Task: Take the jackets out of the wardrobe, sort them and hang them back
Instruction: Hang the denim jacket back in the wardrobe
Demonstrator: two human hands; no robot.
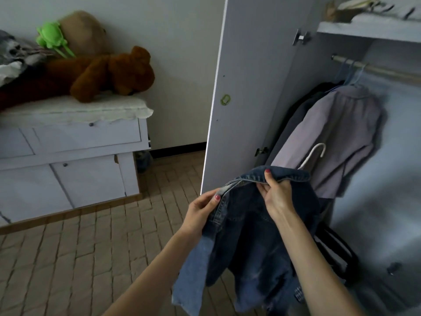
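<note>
Head view shows both hands pinching the denim jacket [248, 238] at its collar, left hand [202, 210] on the front edge, right hand [279, 192] nearer the white hanger [313, 153] poking up behind, wardrobe rail [376, 69] up-right.
</note>
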